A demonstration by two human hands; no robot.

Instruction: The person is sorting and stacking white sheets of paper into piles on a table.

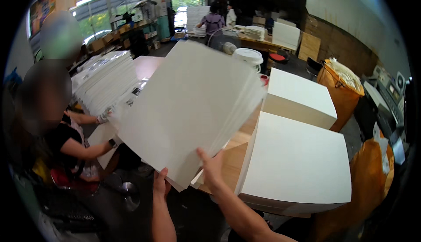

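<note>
Head view: left hand (161, 183) and right hand (212, 170) grip the lower edge of white sheets (188, 106), held tilted above the wooden table (234, 157)'s near left corner. White stacks (300, 163) along its right edge. Room: co-worker (66, 139) left, orange sacks (340, 90) right, white bucket (248, 57) beyond.

Past the surface's (237, 155) far edge: white bucket (248, 56), round fan (229, 48) | off its right edge: orange sack (334, 90) stuffed with pale scraps | by its near right corner: second orange sack (362, 189) | by far surface's (264, 45) left end: person in purple (214, 23); beyond its right end: plywood board (309, 47), upright
</note>
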